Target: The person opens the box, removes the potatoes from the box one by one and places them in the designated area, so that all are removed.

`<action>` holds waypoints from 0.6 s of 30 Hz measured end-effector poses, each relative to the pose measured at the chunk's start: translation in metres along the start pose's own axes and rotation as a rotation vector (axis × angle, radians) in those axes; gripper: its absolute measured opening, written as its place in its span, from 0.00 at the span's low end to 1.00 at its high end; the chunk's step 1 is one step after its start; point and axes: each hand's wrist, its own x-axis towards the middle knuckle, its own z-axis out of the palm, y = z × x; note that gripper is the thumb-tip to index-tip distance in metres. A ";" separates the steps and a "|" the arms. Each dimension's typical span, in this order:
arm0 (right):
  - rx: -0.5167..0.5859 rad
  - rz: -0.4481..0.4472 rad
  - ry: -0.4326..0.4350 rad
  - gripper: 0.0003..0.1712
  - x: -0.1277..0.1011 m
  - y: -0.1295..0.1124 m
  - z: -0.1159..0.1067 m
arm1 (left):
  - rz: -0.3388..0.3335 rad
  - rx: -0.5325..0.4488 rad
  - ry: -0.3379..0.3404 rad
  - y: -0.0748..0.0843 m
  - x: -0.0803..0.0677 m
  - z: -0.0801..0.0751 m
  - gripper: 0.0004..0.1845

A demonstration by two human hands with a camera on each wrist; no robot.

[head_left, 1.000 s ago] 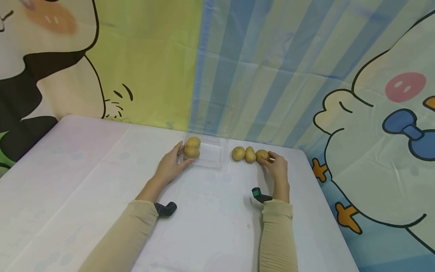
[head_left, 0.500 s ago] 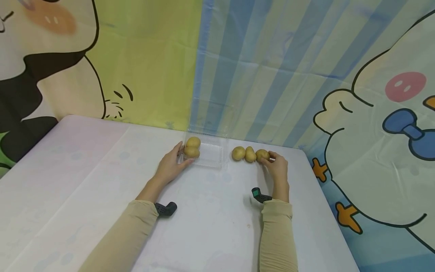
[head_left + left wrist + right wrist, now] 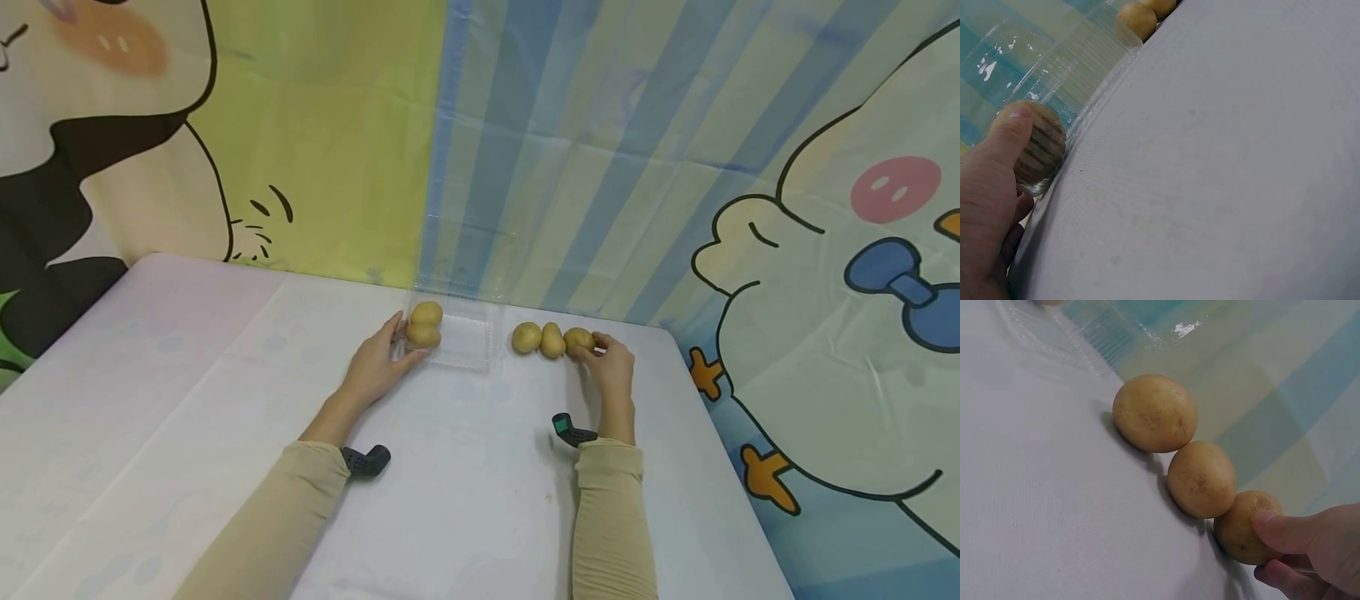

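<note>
Gripping the rightmost potato (image 3: 579,340) at three o'clock, the right hand (image 3: 613,367) must lift next, while the clear tray (image 3: 465,342) is pinched by the left hand (image 3: 375,367).

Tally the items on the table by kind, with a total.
Potatoes: 5, two in the clear plastic container at the left hand, one at and one at; three in a row on the table at and, the last held by the right hand.
Clear plastic containers: 1
Total: 6
</note>
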 end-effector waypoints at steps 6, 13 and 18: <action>0.001 0.002 0.017 0.30 0.000 -0.002 0.003 | 0.002 -0.003 0.002 0.000 -0.001 0.000 0.48; -0.014 0.014 -0.024 0.32 0.000 0.000 -0.001 | 0.004 -0.007 0.004 -0.001 0.000 0.001 0.47; -0.012 0.013 -0.032 0.31 -0.001 -0.003 -0.004 | 0.006 -0.007 0.004 -0.001 0.000 0.001 0.48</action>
